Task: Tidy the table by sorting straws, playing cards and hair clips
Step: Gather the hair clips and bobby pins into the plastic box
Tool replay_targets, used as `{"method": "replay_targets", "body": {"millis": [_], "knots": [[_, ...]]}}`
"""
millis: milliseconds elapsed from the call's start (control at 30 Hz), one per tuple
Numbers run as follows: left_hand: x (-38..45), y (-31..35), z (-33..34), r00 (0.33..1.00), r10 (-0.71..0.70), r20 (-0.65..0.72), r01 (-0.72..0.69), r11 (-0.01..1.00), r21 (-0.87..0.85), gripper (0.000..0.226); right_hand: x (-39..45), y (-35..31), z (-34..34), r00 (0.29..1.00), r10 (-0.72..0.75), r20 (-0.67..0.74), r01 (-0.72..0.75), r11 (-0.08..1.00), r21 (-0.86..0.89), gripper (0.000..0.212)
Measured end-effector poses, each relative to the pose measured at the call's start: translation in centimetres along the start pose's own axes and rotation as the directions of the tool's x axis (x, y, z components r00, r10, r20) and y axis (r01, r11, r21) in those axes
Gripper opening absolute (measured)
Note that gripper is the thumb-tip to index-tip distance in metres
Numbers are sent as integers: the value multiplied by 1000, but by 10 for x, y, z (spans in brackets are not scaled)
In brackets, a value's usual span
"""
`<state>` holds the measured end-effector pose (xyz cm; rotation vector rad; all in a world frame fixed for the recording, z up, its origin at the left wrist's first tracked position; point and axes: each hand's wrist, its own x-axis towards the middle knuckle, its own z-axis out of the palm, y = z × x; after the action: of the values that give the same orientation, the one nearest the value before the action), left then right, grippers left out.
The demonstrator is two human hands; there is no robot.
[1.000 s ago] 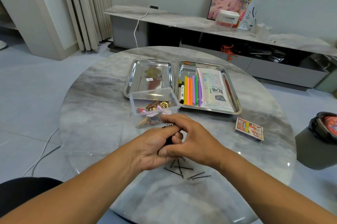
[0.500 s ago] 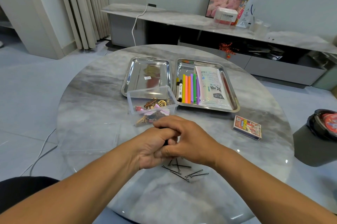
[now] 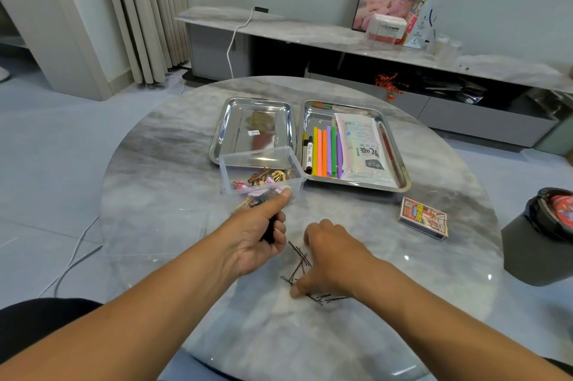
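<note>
Hair pins (image 3: pixel 300 259), thin and dark, lie scattered on the round marble worktop (image 3: pixel 155 194) close to the person's body, some crossing one another. The right hand (image 3: pixel 328 259) reaches down over them, its thumb tip pressed to the surface beside the pins and its fingers bent over the pile; whether any pin is pinched cannot be told. The left hand (image 3: pixel 259 241) sits just to the left, fingers curled around a small dark bundle (image 3: pixel 270 231), thumb stretched out toward a clear plastic box (image 3: pixel 262 169). That box holds gold and pink hair clips (image 3: pixel 263 177) and stands in front of an empty steel tray (image 3: pixel 252 126). A second steel tray (image 3: pixel 393 148) to the right carries coloured straws (image 3: pixel 325 151) laid side by side, a black-and-white marker (image 3: pixel 307 154) at their left and a sealed white packet (image 3: pixel 361 148) at their right. A boxed deck of playing cards (image 3: pixel 423 219) rests on the worktop near the right-hand tray's front corner, well apart from both hands. Beyond the worktop's right edge stands a bin with a black liner (image 3: pixel 545 219).
</note>
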<state>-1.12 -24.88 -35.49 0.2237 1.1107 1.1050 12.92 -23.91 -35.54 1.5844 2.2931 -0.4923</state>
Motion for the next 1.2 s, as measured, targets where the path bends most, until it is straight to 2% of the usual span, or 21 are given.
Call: {"method": "replay_targets", "body": {"millis": [133,200,433,500,533,600,700,800,900,1000,1100,1133,1200], "knots": [[-1,0,-1,1000,-13,-5,13,1000,-27,26,11,7,-6,998,-54,-9,55,991,120,31],[-2,0,-2,1000,-25,-15,25,999,-45,29,15,8,-10,997,-79,-3,79,990,113,19],[1,-2,-4,999,-43,-22,42,997,-57,32,17,4,-16,988,-146,43,151,977,-148,13],[2,-3,-3,999,-49,-15,48,997,-55,32,14,2,-19,983,-174,56,183,957,-226,4],[2,-4,-3,999,-52,-11,51,997,-54,32,13,1,-18,981,-187,54,195,946,-261,7],[3,-6,-2,998,-56,-11,55,997,-55,32,12,-2,-16,978,-201,50,207,929,-306,20],[3,-9,-2,998,-56,-21,55,997,-50,34,14,-4,-13,976,-216,24,213,924,-319,9],[4,-10,-3,998,-57,-39,54,997,-52,35,15,2,-15,992,-125,-27,118,976,-185,17],[8,-12,-4,996,-54,-66,50,996,-68,35,17,12,-26,998,26,-51,-21,995,97,18],[9,-13,-1,996,-59,-61,53,994,-93,35,16,18,-40,991,110,-72,-71,907,414,10],[9,-17,0,994,-108,-15,105,985,-139,43,10,15,-49,991,125,-37,-67,729,681,17],[9,-19,0,991,-132,19,133,980,-150,51,8,11,-49,992,122,-24,-68,695,716,16],[8,-21,2,982,-160,103,173,975,-138,66,6,1,-45,992,123,-24,-74,727,683,19]]}}
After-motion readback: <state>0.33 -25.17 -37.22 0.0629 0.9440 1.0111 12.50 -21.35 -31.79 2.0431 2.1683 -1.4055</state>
